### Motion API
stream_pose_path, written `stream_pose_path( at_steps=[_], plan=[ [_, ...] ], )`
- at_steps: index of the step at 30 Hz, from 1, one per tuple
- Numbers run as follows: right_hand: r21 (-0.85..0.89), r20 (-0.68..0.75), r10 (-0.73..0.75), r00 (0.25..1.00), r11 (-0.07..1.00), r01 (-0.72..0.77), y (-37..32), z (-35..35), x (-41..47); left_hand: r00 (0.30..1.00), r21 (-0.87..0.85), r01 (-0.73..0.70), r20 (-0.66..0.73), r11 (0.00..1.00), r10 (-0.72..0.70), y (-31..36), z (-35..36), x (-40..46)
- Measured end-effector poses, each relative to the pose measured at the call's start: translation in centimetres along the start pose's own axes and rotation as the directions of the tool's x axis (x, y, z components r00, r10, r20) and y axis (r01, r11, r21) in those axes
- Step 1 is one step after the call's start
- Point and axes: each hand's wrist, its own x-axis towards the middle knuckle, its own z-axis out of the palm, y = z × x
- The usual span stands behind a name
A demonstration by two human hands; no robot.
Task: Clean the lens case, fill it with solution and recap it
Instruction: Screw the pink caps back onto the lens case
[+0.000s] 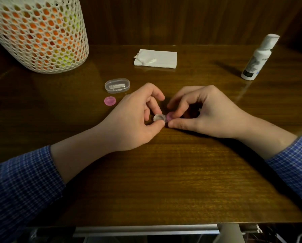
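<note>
A small clear lens case (pixel 159 117) lies at the middle of the wooden table (pixel 164 172). Its left well stands uncapped. My left hand (pixel 138 118) pinches that well between thumb and fingers. My right hand (pixel 199 111) grips the pink cap (pixel 171 116) on the right well with thumb and forefinger. A second pink cap (pixel 110 101) lies loose on the table to the left. The white solution bottle (pixel 258 57) stands capped at the far right.
A folded white tissue (pixel 161 59) with a cotton swab (pixel 146 60) on it lies at the back centre. A clear oval box (pixel 117 85) sits near the loose cap. A white mesh basket (pixel 39 34) with orange and yellow contents stands at the back left.
</note>
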Motion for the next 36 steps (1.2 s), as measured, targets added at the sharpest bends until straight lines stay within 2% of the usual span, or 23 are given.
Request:
stream_pose_path(
  at_steps=[5, 11, 17, 25, 32, 36],
  plan=[
    [0.019, 0.074, 0.015, 0.997, 1.000, -0.016, 0.0, -0.6, -0.1, 1.000, -0.009, 0.002, 0.005, 1.000, -0.001, -0.1, 0.0, -0.1],
    [0.003, -0.008, 0.018, 1.000, 1.000, -0.018, 0.0, 0.1, 0.0, 1.000, -0.009, 0.009, 0.004, 1.000, -0.009, 0.0, -0.1, 0.0],
    [0.019, 0.062, 0.022, 0.998, 1.000, -0.024, 0.0, -0.5, -0.1, 1.000, -0.023, 0.015, 0.001, 1.000, -0.015, 0.0, 0.0, 0.0],
    [-0.025, -0.046, 0.032, 0.998, 0.999, -0.033, -0.5, 0.5, -0.1, 0.999, -0.049, 0.040, -0.001, 0.998, -0.040, 0.1, -0.3, 0.1],
    [-0.039, 0.023, 0.022, 0.999, 0.999, -0.021, -0.2, -0.1, -0.1, 0.998, -0.051, 0.068, 0.017, 0.996, -0.067, 0.3, -0.4, 0.1],
    [-0.044, -0.031, 0.029, 0.999, 0.999, -0.030, -0.4, 0.4, -0.1, 0.996, -0.066, 0.087, 0.022, 0.994, -0.085, 0.5, -0.5, 0.1]
  ],
)
